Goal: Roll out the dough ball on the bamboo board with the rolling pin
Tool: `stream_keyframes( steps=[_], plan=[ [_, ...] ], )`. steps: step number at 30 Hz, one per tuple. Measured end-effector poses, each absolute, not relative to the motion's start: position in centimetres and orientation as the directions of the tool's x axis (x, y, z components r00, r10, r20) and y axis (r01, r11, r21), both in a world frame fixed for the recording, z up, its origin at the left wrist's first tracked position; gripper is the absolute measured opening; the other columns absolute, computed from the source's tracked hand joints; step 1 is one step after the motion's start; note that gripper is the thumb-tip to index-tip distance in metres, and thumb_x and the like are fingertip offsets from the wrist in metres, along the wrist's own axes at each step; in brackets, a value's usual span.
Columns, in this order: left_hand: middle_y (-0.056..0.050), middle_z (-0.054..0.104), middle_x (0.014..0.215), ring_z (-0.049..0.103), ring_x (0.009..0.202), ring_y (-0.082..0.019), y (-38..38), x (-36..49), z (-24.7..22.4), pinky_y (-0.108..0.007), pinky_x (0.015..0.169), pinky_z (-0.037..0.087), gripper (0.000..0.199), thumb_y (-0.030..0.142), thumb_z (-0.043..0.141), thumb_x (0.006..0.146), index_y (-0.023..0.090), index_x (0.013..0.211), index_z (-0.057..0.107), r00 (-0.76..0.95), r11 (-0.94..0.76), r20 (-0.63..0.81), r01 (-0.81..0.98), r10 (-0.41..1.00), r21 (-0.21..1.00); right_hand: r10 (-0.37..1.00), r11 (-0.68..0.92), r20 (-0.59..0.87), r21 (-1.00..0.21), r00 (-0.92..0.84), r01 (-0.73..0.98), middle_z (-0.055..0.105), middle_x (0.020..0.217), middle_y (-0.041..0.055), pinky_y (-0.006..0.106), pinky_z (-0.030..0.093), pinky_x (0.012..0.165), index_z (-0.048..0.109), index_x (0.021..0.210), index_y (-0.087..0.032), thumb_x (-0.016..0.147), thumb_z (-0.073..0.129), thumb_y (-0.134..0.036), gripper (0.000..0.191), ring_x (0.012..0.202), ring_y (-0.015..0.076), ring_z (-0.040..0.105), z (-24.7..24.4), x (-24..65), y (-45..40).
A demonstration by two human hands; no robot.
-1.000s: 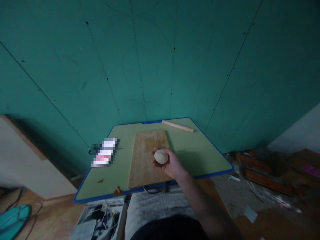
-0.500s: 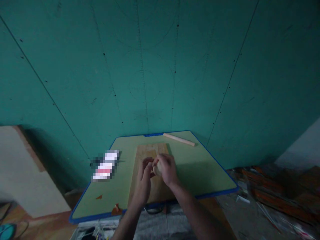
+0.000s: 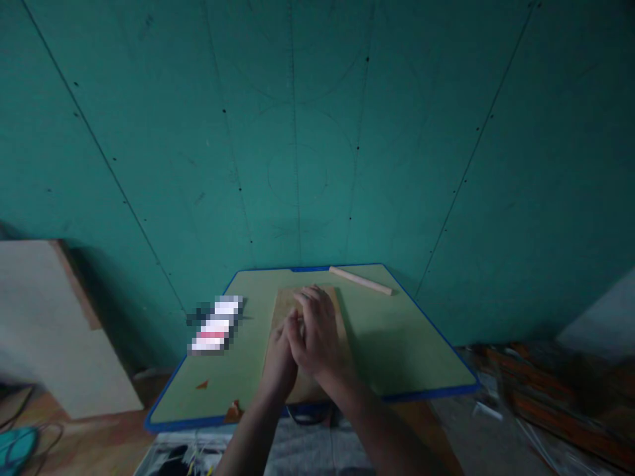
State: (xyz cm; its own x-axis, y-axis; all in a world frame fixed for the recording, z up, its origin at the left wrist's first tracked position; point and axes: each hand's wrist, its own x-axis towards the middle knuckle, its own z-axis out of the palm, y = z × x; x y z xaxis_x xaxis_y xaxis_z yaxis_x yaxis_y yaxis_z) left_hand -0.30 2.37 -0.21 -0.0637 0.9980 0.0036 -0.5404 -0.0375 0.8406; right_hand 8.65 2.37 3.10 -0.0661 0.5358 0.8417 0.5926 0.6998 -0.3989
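My left hand and my right hand are cupped together above a wooden board. My right hand lies over the left one, its fingers curved forward and its thumb against the left fingers. A pale round lump, seemingly dough, showed between them a moment ago; the hands now cover it. Most of the left fingers are hidden behind the right hand. A plain wooden rolling pin lies at the back of the table, apart from both hands.
The pale green table has a blue rim and stands by a green wall. Brown scraps lie at its front left edge. A pixelated item is on its left side. A white panel leans at left; debris lies right.
My right hand has moved forward and over the left, its fingers now stretched across it. The pale lump has gone out of sight between them. The whole view has shifted slightly.
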Motion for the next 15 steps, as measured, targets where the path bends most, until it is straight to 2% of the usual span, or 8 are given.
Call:
stream_keyframes(
  steps=[2,5,8,10,13,15],
  plan=[
    [-0.007,0.076,0.098,0.058,0.12,-0.032,2.4,-0.6,0.4,-0.033,0.096,0.049,0.016,0.011,0.066,0.074,0.021,0.084,0.074,-0.117,-0.086,0.036,-0.458,0.993,0.885,0.555,0.7,0.83,-0.425,-0.062,0.574,0.06,0.123,0.0135,0.049,0.04,0.108,0.055,0.12,-0.018,0.095,0.042,-0.03,0.031,0.125,0.0261,0.049,2.9,8.7,2.3],
    [-0.006,0.075,0.099,0.049,0.131,-0.033,2.5,-0.8,1.4,-0.034,0.106,0.041,0.029,0.0,0.069,0.063,0.022,0.08,0.075,-0.216,-0.17,0.105,-0.311,0.971,0.935,0.602,0.709,0.796,-0.494,-0.068,0.503,0.061,0.123,0.013,0.044,0.044,0.105,0.055,0.12,-0.02,0.096,0.042,-0.03,0.029,0.122,0.024,0.053,2.6,8.7,2.2],
    [-0.004,0.074,0.097,0.048,0.131,-0.032,2.4,-0.8,2.0,-0.033,0.109,0.036,0.032,0.0,0.073,0.059,0.024,0.08,0.076,-0.191,-0.166,0.121,-0.242,0.974,0.956,0.615,0.71,0.785,-0.511,-0.073,0.484,0.063,0.122,0.0141,0.045,0.046,0.104,0.058,0.119,-0.02,0.095,0.043,-0.03,0.03,0.121,0.0247,0.055,2.5,8.7,2.7],
    [-0.004,0.074,0.098,0.053,0.126,-0.031,2.5,-0.7,2.2,-0.032,0.107,0.038,0.028,0.006,0.077,0.06,0.024,0.081,0.076,-0.119,-0.12,0.087,-0.304,0.989,0.945,0.613,0.704,0.787,-0.5,-0.075,0.504,0.064,0.122,0.0156,0.047,0.045,0.105,0.06,0.12,-0.018,0.096,0.042,-0.03,0.032,0.121,0.0263,0.055,2.5,8.8,3.0],
    [-0.006,0.073,0.102,0.061,0.115,-0.027,3.4,-0.8,1.8,-0.033,0.099,0.047,0.02,0.029,0.074,0.074,0.022,0.092,0.074,-0.043,-0.053,0.037,-0.466,0.998,0.883,0.623,0.696,0.775,-0.491,-0.102,0.524,0.062,0.129,0.0165,0.05,0.042,0.108,0.057,0.129,-0.017,0.095,0.042,-0.03,0.04,0.126,0.028,0.052,2.2,8.6,2.7],
    [-0.007,0.073,0.099,0.065,0.11,-0.027,4.1,-0.8,1.1,-0.035,0.097,0.05,0.03,0.045,0.066,0.081,0.019,0.094,0.072,0.023,0.017,-0.004,-0.601,1.0,0.799,0.627,0.705,0.765,-0.478,-0.146,0.524,0.057,0.137,0.0162,0.05,0.041,0.11,0.051,0.138,-0.017,0.093,0.044,-0.03,0.047,0.132,0.0284,0.048,1.8,8.1,1.8]
  ],
)
